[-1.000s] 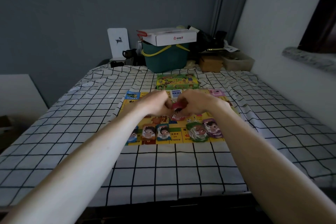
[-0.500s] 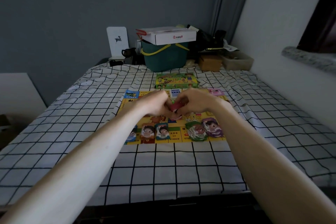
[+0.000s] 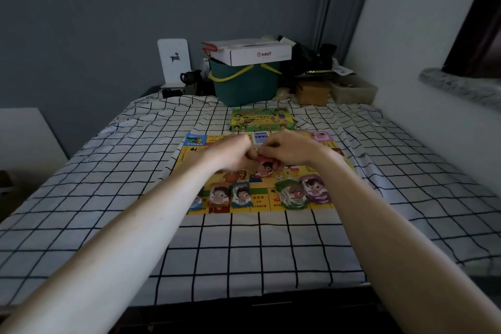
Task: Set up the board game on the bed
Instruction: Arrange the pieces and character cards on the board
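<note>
A yellow game board (image 3: 260, 200) lies flat on the checked bed sheet (image 3: 244, 247). Above its middle, my left hand (image 3: 233, 154) and my right hand (image 3: 290, 149) meet and together pinch a small stack of red-edged cards (image 3: 264, 164). Along the board's near edge lie card stacks: an orange one (image 3: 219, 195), a teal one (image 3: 240, 195), a green one (image 3: 292, 195) and a purple one (image 3: 315, 188). A blue-and-white card deck (image 3: 260, 138) lies just behind my hands. The green game box (image 3: 261, 119) sits beyond the board.
At the head of the bed stand a dark green basket (image 3: 244, 84) with a white carton (image 3: 252, 53) on top, a white deer card (image 3: 173, 62), a brown box (image 3: 311, 92) and a clear bin (image 3: 352, 91). A wall with a stone sill (image 3: 461, 87) runs along the right.
Both hands stay joined on the red-edged cards over the board; they have shifted only slightly, with small finger movements.
</note>
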